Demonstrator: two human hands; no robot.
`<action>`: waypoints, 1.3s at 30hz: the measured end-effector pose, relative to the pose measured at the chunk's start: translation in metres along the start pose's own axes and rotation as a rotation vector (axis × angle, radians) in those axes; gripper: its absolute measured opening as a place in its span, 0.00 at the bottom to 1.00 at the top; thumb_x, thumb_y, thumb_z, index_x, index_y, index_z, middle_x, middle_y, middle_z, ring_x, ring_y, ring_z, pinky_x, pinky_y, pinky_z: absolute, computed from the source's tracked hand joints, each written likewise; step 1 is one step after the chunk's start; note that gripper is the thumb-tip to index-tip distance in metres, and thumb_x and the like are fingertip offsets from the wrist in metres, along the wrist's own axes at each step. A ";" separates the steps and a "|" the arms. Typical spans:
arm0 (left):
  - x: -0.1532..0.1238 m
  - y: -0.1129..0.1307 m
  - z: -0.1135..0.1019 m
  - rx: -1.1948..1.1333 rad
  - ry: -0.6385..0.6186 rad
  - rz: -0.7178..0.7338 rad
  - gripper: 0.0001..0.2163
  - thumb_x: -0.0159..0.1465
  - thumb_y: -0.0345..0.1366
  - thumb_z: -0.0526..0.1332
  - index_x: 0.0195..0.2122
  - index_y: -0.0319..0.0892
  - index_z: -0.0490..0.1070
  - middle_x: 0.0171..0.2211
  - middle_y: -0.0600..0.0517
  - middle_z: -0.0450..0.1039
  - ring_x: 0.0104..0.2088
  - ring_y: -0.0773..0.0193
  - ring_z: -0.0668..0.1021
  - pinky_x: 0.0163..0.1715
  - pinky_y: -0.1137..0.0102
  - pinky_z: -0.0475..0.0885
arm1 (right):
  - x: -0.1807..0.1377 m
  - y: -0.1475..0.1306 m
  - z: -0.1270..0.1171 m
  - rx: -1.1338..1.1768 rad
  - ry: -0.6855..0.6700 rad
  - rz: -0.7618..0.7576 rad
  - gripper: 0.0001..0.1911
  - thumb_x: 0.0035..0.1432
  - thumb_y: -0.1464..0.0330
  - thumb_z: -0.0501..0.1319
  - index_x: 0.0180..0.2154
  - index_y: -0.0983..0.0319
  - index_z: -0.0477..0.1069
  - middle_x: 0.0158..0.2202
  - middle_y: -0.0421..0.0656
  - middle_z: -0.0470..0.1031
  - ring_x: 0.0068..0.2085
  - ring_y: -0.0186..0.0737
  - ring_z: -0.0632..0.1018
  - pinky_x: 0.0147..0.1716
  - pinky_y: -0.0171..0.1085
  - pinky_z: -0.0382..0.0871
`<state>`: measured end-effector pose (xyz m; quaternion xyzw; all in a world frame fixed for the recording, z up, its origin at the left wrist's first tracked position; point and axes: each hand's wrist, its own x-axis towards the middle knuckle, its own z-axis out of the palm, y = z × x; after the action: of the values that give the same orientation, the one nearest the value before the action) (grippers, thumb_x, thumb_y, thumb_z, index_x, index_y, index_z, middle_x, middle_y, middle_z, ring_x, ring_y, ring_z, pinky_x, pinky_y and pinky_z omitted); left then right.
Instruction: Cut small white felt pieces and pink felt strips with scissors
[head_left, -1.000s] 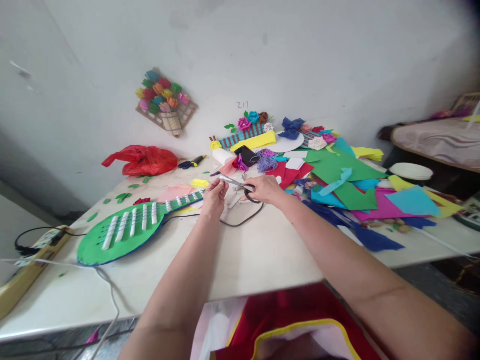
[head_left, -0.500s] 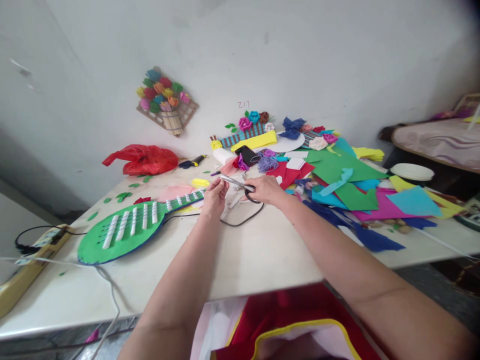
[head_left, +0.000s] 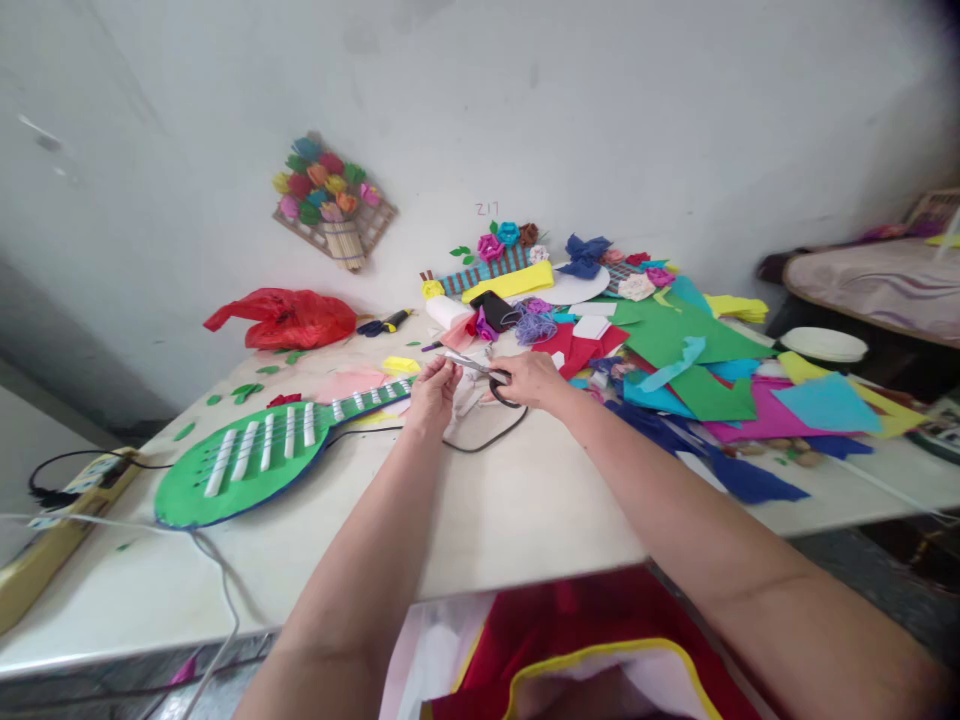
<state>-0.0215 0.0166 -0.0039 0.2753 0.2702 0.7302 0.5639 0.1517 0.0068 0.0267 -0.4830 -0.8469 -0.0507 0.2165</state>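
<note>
My right hand point(head_left: 531, 380) is closed on the handles of a pair of scissors point(head_left: 496, 379) with dark grips. The blades point left, their tips at the fingers of my left hand point(head_left: 435, 390). Those left fingers are pinched together at the blade tips; what they hold, if anything, is too small to make out. Left of my left hand lies a green paper lute-shaped craft piece point(head_left: 259, 505) with white rolled strips across it, its neck reaching close to that hand. A black cord point(head_left: 487, 443) loops on the table below both hands.
Coloured paper sheets point(head_left: 694, 330) pile up on the right. A red plastic bag point(head_left: 300, 318), a yellow-black cutter point(head_left: 396, 320) and a dark phone-like object point(head_left: 491, 311) lie further back. At left runs a power strip point(head_left: 112, 485). Paper flowers point(head_left: 491, 247) stand by the wall.
My left hand has shifted very slightly to the right at the scissor tips. The right hand and the scissors stay in nearly the same place.
</note>
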 end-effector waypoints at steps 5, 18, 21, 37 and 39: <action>0.000 0.000 0.000 -0.020 0.010 -0.010 0.07 0.48 0.20 0.65 0.23 0.36 0.70 0.22 0.55 0.72 0.23 0.74 0.75 0.32 0.78 0.72 | 0.001 0.001 0.001 -0.002 -0.010 -0.011 0.24 0.48 0.50 0.59 0.42 0.56 0.74 0.33 0.43 0.78 0.37 0.43 0.76 0.31 0.34 0.60; -0.002 -0.003 0.003 0.015 -0.016 -0.013 0.07 0.47 0.20 0.66 0.23 0.36 0.70 0.22 0.55 0.71 0.23 0.74 0.75 0.33 0.77 0.72 | 0.000 0.000 0.002 -0.024 -0.024 0.019 0.27 0.47 0.48 0.58 0.45 0.56 0.72 0.36 0.44 0.78 0.39 0.45 0.76 0.34 0.36 0.62; -0.005 -0.004 0.005 0.010 -0.002 -0.017 0.07 0.47 0.20 0.65 0.23 0.35 0.70 0.21 0.55 0.71 0.23 0.74 0.75 0.32 0.78 0.72 | 0.000 0.001 0.002 -0.028 -0.012 0.023 0.27 0.47 0.48 0.58 0.45 0.56 0.72 0.36 0.44 0.78 0.39 0.47 0.77 0.34 0.37 0.63; -0.007 -0.002 0.009 0.014 0.045 -0.021 0.06 0.48 0.19 0.64 0.24 0.35 0.71 0.22 0.54 0.70 0.23 0.74 0.74 0.32 0.77 0.72 | 0.002 -0.001 0.001 -0.054 -0.043 0.027 0.25 0.49 0.50 0.58 0.45 0.56 0.72 0.36 0.45 0.78 0.39 0.47 0.77 0.34 0.37 0.63; -0.008 -0.002 0.010 0.022 0.049 -0.024 0.06 0.48 0.20 0.64 0.24 0.35 0.70 0.21 0.55 0.70 0.22 0.75 0.73 0.32 0.77 0.72 | 0.002 -0.001 0.001 -0.064 -0.046 0.029 0.26 0.49 0.50 0.57 0.45 0.56 0.72 0.37 0.46 0.78 0.39 0.47 0.77 0.34 0.37 0.63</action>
<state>-0.0118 0.0105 0.0007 0.2601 0.2952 0.7268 0.5630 0.1500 0.0082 0.0261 -0.5030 -0.8425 -0.0637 0.1821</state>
